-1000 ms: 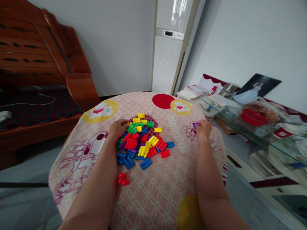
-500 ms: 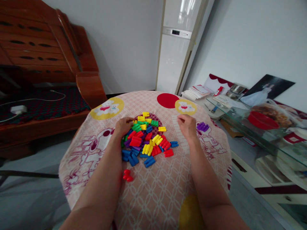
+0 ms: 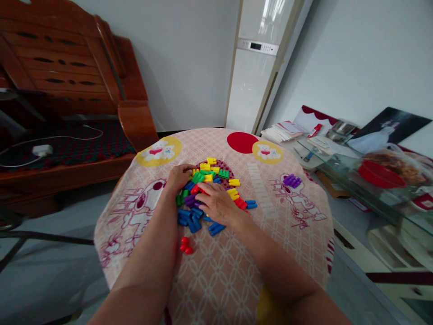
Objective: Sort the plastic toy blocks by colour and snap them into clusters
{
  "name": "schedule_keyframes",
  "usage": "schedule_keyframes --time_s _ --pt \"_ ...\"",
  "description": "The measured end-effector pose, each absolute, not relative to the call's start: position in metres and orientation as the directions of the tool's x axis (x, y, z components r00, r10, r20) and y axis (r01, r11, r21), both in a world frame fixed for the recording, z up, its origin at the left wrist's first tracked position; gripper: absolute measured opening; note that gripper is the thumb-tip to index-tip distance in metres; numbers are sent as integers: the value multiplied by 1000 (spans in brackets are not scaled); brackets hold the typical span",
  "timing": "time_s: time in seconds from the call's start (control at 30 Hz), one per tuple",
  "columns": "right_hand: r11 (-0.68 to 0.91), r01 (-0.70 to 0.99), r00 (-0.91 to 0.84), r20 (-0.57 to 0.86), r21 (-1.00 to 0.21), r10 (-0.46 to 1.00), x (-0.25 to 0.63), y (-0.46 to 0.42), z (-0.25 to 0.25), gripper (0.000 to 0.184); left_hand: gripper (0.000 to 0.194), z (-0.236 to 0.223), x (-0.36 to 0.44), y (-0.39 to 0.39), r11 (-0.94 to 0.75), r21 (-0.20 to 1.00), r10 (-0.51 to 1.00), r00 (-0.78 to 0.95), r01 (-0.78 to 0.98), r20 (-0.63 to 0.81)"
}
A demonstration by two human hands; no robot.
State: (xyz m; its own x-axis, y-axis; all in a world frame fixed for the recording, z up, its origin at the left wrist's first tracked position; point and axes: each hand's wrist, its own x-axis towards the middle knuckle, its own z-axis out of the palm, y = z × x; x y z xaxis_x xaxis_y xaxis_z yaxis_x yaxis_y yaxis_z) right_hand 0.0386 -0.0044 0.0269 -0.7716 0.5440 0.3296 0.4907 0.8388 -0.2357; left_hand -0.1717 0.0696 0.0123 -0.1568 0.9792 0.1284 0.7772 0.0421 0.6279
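Observation:
A heap of small plastic building blocks in red, yellow, blue, green and purple lies mid-table. My left hand rests at the heap's left edge, fingers apart and slightly bent, near green blocks and yellow ones. Over the middle of the heap reaches my right hand, palm down with fingers spread. Its fingertips are at a red block and a purple block; the palm hides the blocks beneath. Blue blocks lie at the near side.
A purple block group sits apart on the right of the patterned tablecloth. A red rounded piece lies near my left forearm. At right stands a glass-topped cabinet with a red bowl; a wooden bench is at left.
My right hand has moved left from bare cloth onto the heap, and its closed fingers have spread. My left hand stays at the heap's left edge. The view has shifted slightly.

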Motion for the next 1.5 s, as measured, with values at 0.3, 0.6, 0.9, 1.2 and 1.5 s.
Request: schedule_keyframes --time_s 0.3,0.6,0.9,1.2,1.5 --pt "650 669 -504 423 -360 753 62 20 24 23 41 11 -172 69 58 636 977 -174 770 121" --pt "630 736 -552 319 -247 770 55 17 25 22 42 11 -172 69 47 649 981 -158 760 114" --pt "595 648 -481 350 -476 804 48 18 23 24 42 7 -173 73 45 616 980 -155 787 127" --pt "316 592 66 436 -741 897 156 63 57 26 42 9 -172 73 60 625 978 -172 778 119" --pt "-75 765 464 467 -639 752 285 66 55 22 41 14 -169 73 78 598 977 -180 797 113"
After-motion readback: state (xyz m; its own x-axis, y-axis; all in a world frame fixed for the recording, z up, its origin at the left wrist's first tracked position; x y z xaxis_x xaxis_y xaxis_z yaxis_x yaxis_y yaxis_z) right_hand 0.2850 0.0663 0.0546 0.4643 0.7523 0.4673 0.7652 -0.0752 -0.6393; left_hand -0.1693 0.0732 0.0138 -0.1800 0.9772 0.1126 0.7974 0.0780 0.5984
